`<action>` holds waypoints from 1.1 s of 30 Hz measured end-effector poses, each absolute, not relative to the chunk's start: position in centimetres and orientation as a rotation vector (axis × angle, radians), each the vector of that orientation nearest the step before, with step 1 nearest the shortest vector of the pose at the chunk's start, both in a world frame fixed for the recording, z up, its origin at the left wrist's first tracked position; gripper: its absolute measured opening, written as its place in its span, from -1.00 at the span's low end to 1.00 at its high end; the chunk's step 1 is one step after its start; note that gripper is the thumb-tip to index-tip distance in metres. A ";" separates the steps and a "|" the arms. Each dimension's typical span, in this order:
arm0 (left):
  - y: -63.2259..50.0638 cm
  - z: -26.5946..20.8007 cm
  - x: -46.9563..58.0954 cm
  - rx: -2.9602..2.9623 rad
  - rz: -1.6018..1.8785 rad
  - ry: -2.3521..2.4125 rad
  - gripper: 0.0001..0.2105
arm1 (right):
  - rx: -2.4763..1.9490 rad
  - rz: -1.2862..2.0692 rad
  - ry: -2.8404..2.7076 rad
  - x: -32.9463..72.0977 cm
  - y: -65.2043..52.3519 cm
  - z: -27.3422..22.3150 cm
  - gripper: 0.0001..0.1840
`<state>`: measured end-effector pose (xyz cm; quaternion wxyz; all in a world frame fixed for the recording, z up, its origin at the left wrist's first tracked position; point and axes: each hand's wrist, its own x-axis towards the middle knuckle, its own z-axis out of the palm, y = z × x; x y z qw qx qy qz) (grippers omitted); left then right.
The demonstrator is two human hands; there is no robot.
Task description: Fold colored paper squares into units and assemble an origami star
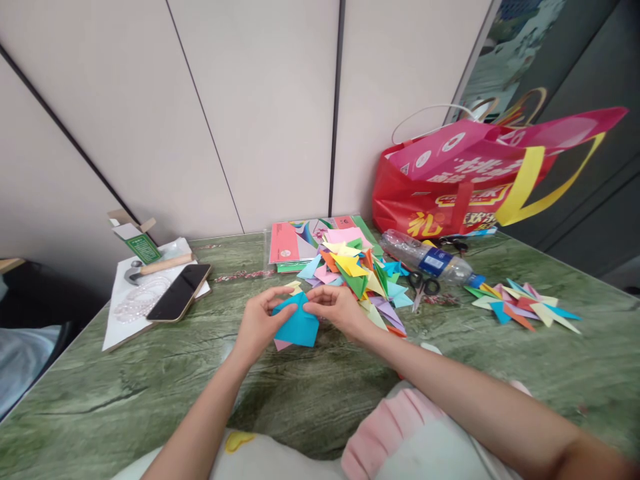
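Observation:
A partly folded sheet of blue origami paper [299, 329] is held up above the green table, its upper corner coming to a point. My left hand [263, 319] pinches its left side between thumb and fingers. On the upper right, my right hand [336, 308] grips the same sheet, thumb in front. A bit of pink paper [282, 345] shows below the blue sheet's lower left edge. Just beyond my right hand lies a heap of folded paper pieces [351, 267] in many colours. Black-handled scissors [424, 287] rest to the right of the heap.
At the right are more folded pieces [525, 303], a plastic bottle [435, 259] on its side and a red bag [450, 180]. Paper packs [290, 243] lie against the wall. On the left, a phone [180, 293], a hammer [160, 267] and a green box [137, 240] sit near white sheets.

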<state>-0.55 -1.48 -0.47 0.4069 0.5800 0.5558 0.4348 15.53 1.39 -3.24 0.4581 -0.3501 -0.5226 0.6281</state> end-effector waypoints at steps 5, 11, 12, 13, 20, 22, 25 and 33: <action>-1.6 -0.3 -0.4 1.416 1.074 1.399 -0.60 | -0.860 1.550 -1.282 15.5 1.4 -3.4 -0.71; -1.5 -0.4 -0.5 1.431 1.079 1.404 -0.62 | -0.890 1.522 -1.311 15.5 1.4 -3.2 -0.70; -1.5 -0.4 -0.5 1.441 1.080 1.407 -0.62 | -0.884 1.523 -1.318 15.4 1.4 -3.2 -0.69; -1.5 -0.5 -0.5 1.453 1.079 1.410 -0.63 | -0.875 1.526 -1.326 15.4 1.4 -3.2 -0.69; -1.8 -0.3 -0.1 1.540 1.047 1.414 -0.67 | -0.853 1.532 -1.358 15.4 1.4 -3.3 -0.71; -1.9 -0.1 0.1 1.553 1.044 1.423 -0.69 | -0.868 1.540 -1.333 15.4 1.4 -3.4 -0.70; -2.0 0.0 0.2 1.551 1.034 1.432 -0.70 | -0.869 1.546 -1.312 15.3 1.5 -3.6 -0.69; -1.8 -0.4 0.1 1.460 1.035 1.366 -0.75 | -0.921 1.350 -1.466 15.4 1.7 -3.9 -0.70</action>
